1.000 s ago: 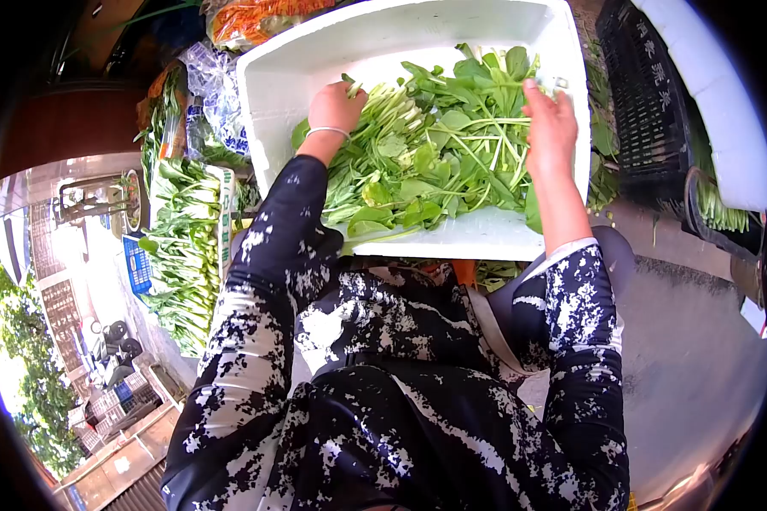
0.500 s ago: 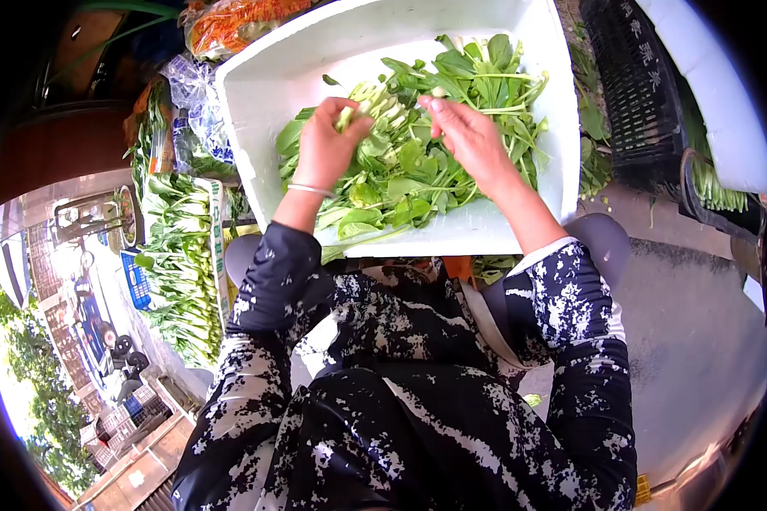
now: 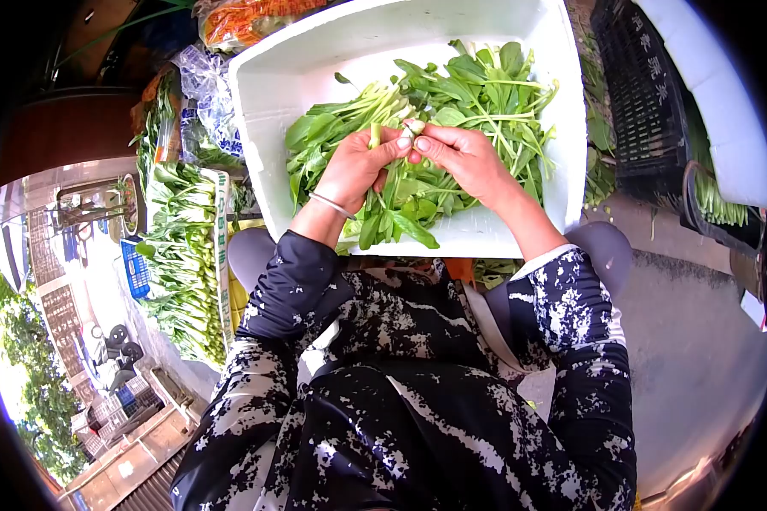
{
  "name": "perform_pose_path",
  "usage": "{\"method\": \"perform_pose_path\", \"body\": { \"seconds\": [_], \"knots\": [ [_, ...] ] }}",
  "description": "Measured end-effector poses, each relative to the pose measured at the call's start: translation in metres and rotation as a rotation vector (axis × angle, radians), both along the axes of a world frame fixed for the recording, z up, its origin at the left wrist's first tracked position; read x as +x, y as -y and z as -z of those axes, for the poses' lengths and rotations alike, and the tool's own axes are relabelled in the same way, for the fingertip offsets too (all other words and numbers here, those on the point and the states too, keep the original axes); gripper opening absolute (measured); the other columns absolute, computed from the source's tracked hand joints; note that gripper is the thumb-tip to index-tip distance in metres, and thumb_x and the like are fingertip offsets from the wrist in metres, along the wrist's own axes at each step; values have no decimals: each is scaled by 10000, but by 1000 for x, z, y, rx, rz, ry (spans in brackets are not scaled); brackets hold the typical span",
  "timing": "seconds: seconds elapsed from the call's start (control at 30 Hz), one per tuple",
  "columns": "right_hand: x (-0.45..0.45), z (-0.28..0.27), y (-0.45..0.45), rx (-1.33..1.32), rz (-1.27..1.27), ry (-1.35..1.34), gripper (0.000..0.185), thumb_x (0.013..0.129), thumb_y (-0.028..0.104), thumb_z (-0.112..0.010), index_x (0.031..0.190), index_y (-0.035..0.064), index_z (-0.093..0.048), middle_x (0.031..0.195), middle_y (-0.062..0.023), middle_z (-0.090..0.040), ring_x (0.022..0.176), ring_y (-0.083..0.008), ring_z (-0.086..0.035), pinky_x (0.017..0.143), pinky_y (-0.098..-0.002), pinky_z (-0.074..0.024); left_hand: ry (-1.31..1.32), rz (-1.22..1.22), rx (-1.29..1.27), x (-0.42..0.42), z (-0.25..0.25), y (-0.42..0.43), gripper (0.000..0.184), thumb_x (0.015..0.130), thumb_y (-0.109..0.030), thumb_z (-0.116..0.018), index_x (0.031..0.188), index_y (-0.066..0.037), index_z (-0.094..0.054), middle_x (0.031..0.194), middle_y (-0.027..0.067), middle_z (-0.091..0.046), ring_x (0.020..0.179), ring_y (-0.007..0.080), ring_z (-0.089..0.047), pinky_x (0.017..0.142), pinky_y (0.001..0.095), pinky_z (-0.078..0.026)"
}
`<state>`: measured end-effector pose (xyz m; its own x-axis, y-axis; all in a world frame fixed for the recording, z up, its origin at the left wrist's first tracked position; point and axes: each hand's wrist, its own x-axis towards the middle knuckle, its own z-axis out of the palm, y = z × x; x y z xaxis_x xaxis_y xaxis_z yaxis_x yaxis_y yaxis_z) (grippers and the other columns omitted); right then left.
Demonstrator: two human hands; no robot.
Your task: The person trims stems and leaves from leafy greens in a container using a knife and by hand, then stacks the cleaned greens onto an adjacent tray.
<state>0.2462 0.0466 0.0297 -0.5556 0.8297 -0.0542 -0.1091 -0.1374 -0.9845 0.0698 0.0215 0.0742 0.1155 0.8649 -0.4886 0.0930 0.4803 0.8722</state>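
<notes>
Over the white foam box (image 3: 260, 111), my left hand (image 3: 362, 166) is closed around a leafy green (image 3: 392, 223). A cut stalk end pokes up above the fist, and leaves hang below it. My right hand (image 3: 464, 157) meets the left at the fingertips, its thumb and forefinger pinched together. Between the two hands sits a small pale piece, perhaps a stem end; the fingers partly hide it. Beneath and behind both hands lies a loose heap of leafy greens (image 3: 498, 94), with a bundle of pale stems (image 3: 379, 102) at its left.
Left of the box stand stacked leafy vegetables (image 3: 183, 255), a blue basket (image 3: 135, 268) and plastic-wrapped produce (image 3: 204, 102). On the right is a black crate (image 3: 635, 102) with green stalks (image 3: 717, 192) near it. My knees flank the box's near edge.
My hands have come together from apart. The left has moved right and down, and a leafy green now hangs from it; the right has moved slightly down.
</notes>
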Motion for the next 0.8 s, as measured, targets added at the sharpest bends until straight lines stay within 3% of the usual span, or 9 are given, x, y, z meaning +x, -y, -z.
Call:
{"method": "perform_pose_path", "body": {
  "seconds": [0.07, 0.17, 0.3, 0.37, 0.4, 0.47, 0.6, 0.77, 0.8],
  "knots": [
    [1, 3, -2, 89, 35, 45, 366, 881, 309, -549, 1143, 56, -579, 841, -34, -646, 723, -68, -544, 665, -190, -433, 7, 10, -26, -2, -2, 0, 190, 865, -206, -567, 930, -29, -594, 770, 26, -623, 533, 43, -481, 410, 180, -343],
    [4, 8, -8, -98, 116, 93, 337, 903, 275, -517, 1183, 93, -559, 607, 71, -428, 519, -15, -351, 446, -167, -272, 273, -16, 86, -4, -9, 0, 177, 866, -169, -554, 932, -6, -573, 797, 62, -617, 662, 152, -584, 600, 262, -472],
    [10, 6, -18, -400, 314, 20, 359, 894, 326, -524, 1159, 88, -567, 585, 72, -384, 473, -26, -319, 408, -178, -225, -8, -56, 84, -33, -8, -35, 270, 844, -212, -593, 1002, 5, -569, 847, 90, -624, 681, 168, -590, 643, 278, -492],
    [9, 6, -17, -415, 377, 4, 404, 883, 362, -531, 1171, 78, -549, 590, 58, -414, 475, -29, -343, 405, -180, -246, -492, -30, 159, -49, 14, -66, 364, 769, -303, -659, 977, -10, -601, 854, 113, -638, 674, 217, -607, 650, 305, -497],
    [9, 7, -16, -418, 378, 2, 404, 883, 362, -531, 1171, 78, -549, 590, 58, -414, 475, -29, -343, 405, -180, -246, -494, -27, 158, -54, 26, -80, 364, 769, -303, -659, 977, -10, -601, 854, 113, -638, 674, 217, -607, 650, 305, -497],
    [9, 11, -18, -440, 391, -4, 412, 882, 365, -531, 1162, 63, -545, 606, 45, -445, 488, -30, -365, 413, -177, -263, -1093, 220, 270, -61, 51, -104, 449, 684, -387, -693, 963, -41, -629, 872, 146, -642, 707, 277, -613, 692, 351, -500],
    [14, 14, -23, -411, 409, -4, 393, 888, 349, -524, 1136, 46, -558, 622, 37, -465, 496, -31, -376, 418, -177, -275, -1179, 251, 444, -50, 104, -106, 443, 696, -432, -679, 1028, -143, -644, 892, 168, -628, 817, 304, -605, 745, 376, -478],
    [13, 15, -24, -370, 308, 76, 361, 895, 324, -518, 1136, 61, -569, 638, 42, -472, 510, -29, -372, 427, -171, -280, -1289, 229, 407, -47, 111, -96, 367, 704, -379, -675, 1022, -199, -643, 975, 161, -603, 807, 287, -605, 720, 374, -479],
    [11, 15, -23, -342, 293, 89, 360, 897, 320, -518, 1146, 64, -568, 645, 44, -474, 525, -27, -377, 442, -165, -288, -1204, 142, 565, -49, 107, -90, 339, 714, -366, -669, 1002, -189, -647, 924, 156, -611, 780, 285, -605, 698, 380, -478]
  ]
}}
